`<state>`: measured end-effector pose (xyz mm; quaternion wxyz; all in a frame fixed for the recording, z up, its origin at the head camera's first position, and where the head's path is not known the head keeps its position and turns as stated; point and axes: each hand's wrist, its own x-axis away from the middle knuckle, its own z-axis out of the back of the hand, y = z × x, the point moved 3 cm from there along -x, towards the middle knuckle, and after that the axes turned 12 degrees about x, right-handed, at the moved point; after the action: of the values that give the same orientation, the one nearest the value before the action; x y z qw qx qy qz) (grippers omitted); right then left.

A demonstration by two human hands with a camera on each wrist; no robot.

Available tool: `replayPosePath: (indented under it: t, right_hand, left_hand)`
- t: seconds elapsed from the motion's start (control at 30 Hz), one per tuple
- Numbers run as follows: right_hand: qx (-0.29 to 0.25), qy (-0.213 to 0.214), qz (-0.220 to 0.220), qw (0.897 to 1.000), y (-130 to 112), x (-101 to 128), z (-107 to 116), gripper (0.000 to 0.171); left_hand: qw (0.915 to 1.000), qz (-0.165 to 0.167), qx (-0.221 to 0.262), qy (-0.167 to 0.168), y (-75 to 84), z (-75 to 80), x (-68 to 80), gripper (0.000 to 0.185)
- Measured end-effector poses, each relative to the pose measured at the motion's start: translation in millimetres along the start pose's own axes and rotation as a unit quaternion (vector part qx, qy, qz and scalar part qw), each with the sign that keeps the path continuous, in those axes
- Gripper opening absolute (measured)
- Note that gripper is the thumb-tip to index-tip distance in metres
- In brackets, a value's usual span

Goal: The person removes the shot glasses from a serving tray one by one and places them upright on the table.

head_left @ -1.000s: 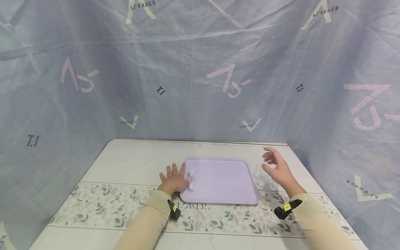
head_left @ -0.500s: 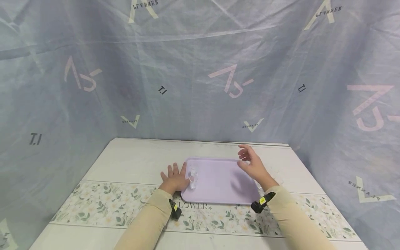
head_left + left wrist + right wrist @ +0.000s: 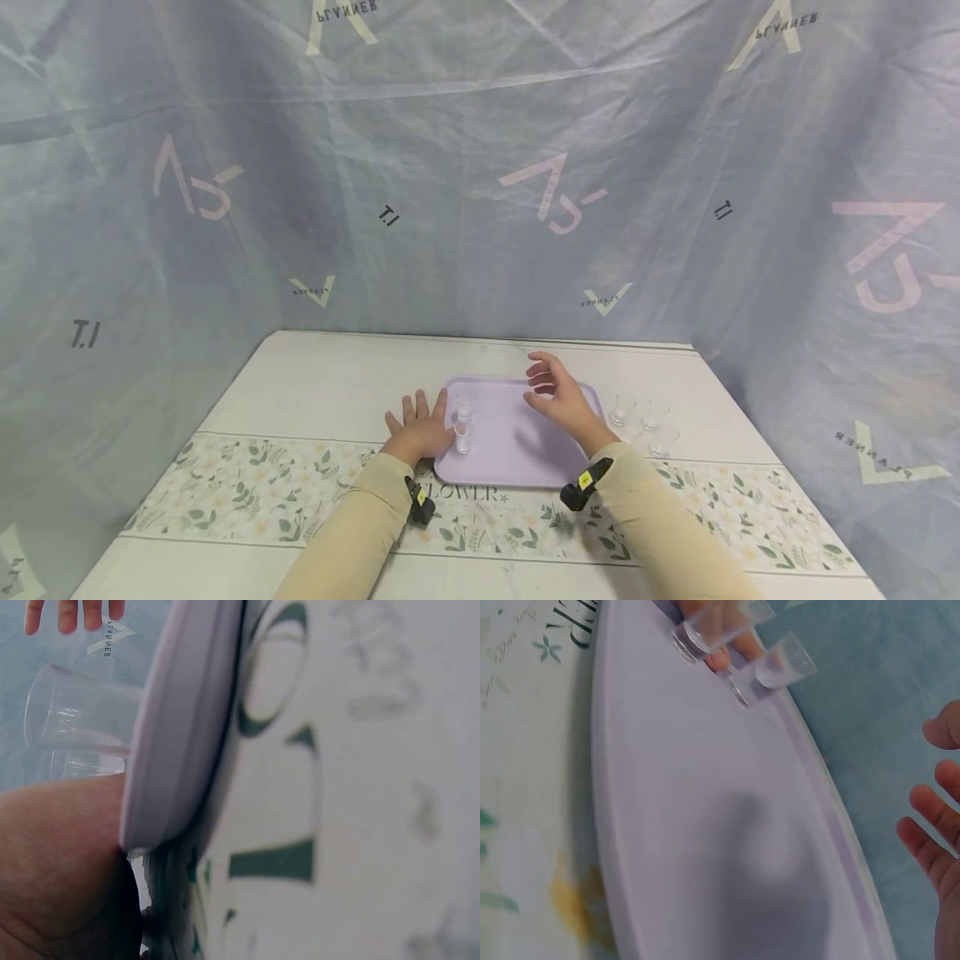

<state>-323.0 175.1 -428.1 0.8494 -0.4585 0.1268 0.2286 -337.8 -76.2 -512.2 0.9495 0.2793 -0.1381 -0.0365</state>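
R hand [image 3: 558, 398] hovers open over the tray [image 3: 517, 467], fingers apart; L hand [image 3: 417, 430] lies flat beside two cups [image 3: 463, 425]. Risk: a low sweep tips them.

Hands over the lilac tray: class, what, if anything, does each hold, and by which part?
Nothing is held. The right hand hovers open above the tray; the left hand lies flat against the tray's left edge.

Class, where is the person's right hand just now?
In the head view, the right hand hovers open over the lilac tray, right of two small cups.
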Motion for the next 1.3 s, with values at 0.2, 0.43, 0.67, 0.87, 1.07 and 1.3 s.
replayPosePath:
  t: [0.2,0.43,0.67,0.87,1.07,1.3]
  right_hand:
    - [-0.041,-0.006,-0.004,0.999,3,-7,-18,0.063]
    - [-0.063,-0.028,-0.034,0.997,0,-11,-36,0.066]
    - [-0.065,-0.040,-0.036,0.996,2,-15,-55,0.070]
    - [-0.067,-0.033,-0.021,0.997,29,-23,-82,0.076]
    - [-0.096,-0.051,-0.022,0.994,33,-24,-94,0.078]
    - [-0.096,-0.060,-0.027,0.993,36,-24,-103,0.079]
  left_hand:
    - [1.0000,-0.005,0.001,-0.003,0.8,4.0,3.2,0.078]
    - [1.0000,-0.005,0.002,-0.002,2.0,5.4,4.6,0.078]
    - [1.0000,0.005,-0.005,-0.002,-11.6,-8.4,-15.8,0.081]
    - [0.9999,-0.001,-0.012,-0.002,-4.7,-3.5,-8.8,0.080]
    - [1.0000,-0.002,-0.008,-0.001,2.0,3.5,0.6,0.080]
    - [0.9999,0.005,-0.013,-0.006,2.4,2.7,-0.7,0.080]
